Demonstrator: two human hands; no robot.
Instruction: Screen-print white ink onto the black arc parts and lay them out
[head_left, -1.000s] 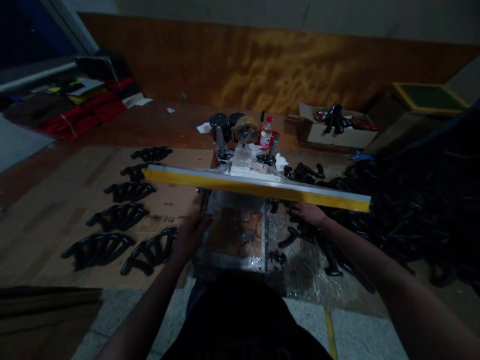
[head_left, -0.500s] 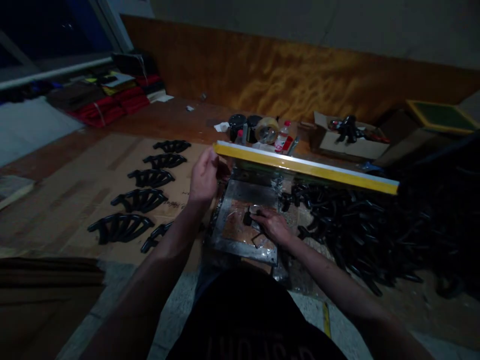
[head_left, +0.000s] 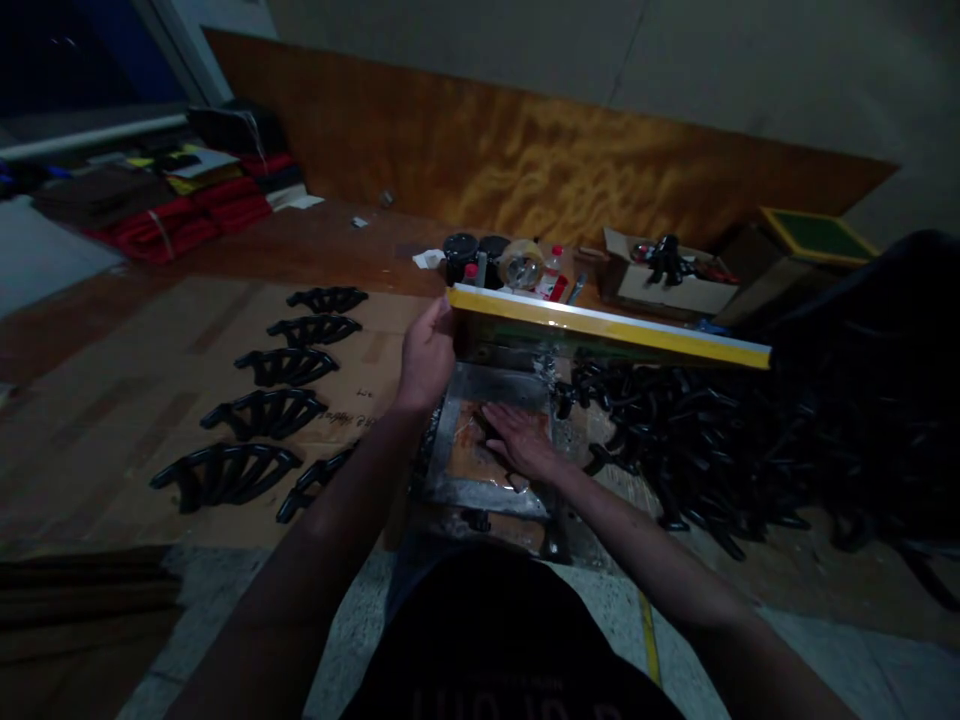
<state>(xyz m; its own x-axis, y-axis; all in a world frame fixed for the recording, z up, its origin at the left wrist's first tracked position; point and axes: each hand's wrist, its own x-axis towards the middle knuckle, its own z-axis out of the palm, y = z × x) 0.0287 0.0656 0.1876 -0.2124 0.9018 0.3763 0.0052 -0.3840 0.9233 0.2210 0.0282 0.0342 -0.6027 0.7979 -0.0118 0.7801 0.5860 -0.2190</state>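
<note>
My left hand grips the left end of a long frame with a yellow and white edge, which is raised above a flat metal-bordered plate. Over the brown middle of that plate my right hand lies flat with its fingers spread. A dark piece shows partly by its fingers; the rest is hidden under the hand. Left of the plate, black curved parts lie in fanned groups on cardboard.
A big pile of black parts lies at the right. Behind the frame are a tape roll, a red-capped bottle and dark jars. Farther right stands an open carton; red cloth bundles lie at the back left.
My right hand has opened from its hold near a small black piece and flattened over the plate. The view has shifted slightly; my left hand still grips the frame.
</note>
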